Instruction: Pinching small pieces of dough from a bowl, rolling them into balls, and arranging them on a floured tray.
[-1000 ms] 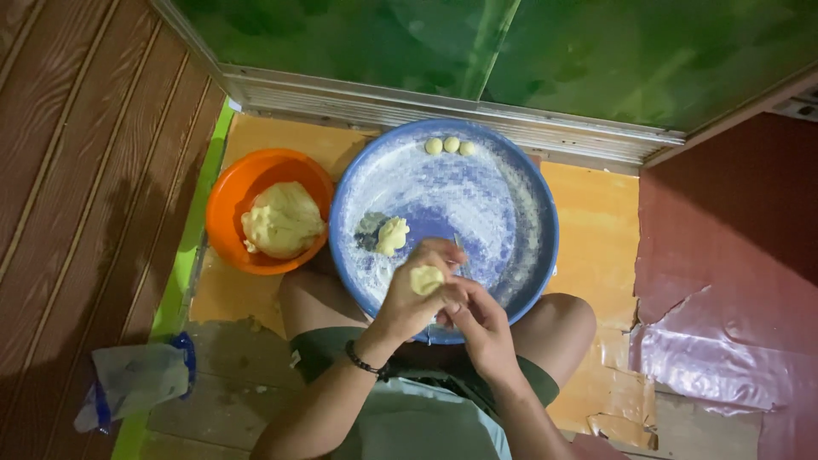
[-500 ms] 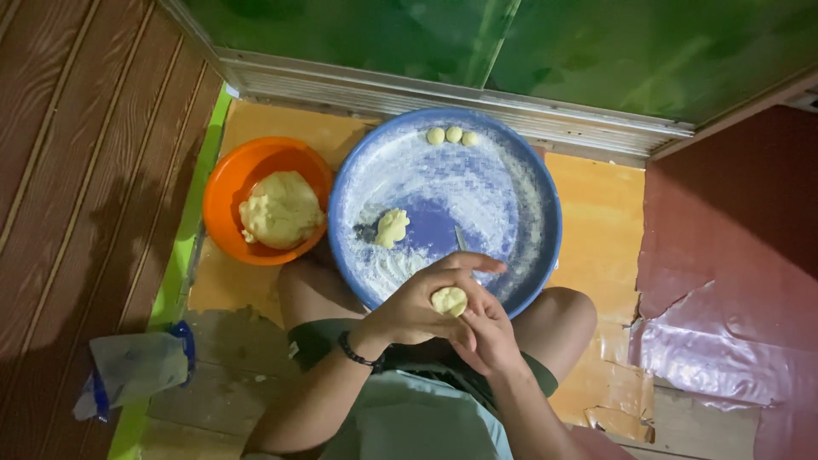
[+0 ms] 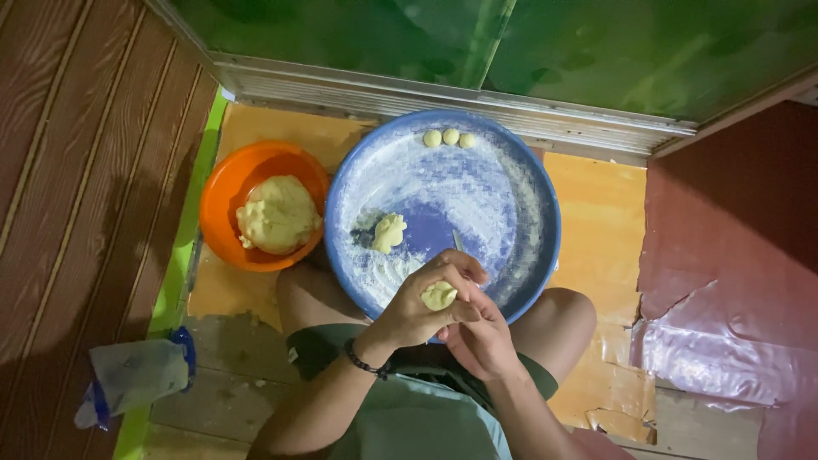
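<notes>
Blue floured tray [image 3: 528,183] at centre, orange bowl [image 3: 223,183] with dough mass [image 3: 277,215] at left, three finished balls [image 3: 450,137] at its top rim, left hand [image 3: 417,308] and right hand [image 3: 479,334] now cupping a rounder dough piece [image 3: 439,296] at lower centre, rolling nearly complete.

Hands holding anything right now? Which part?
Yes: a small dough piece, pinched between the left hand fingers and right hand fingers, around its sides.

Dough piece [image 3: 439,296] carried from over blue tray [image 3: 528,183] rim toward lap
</notes>
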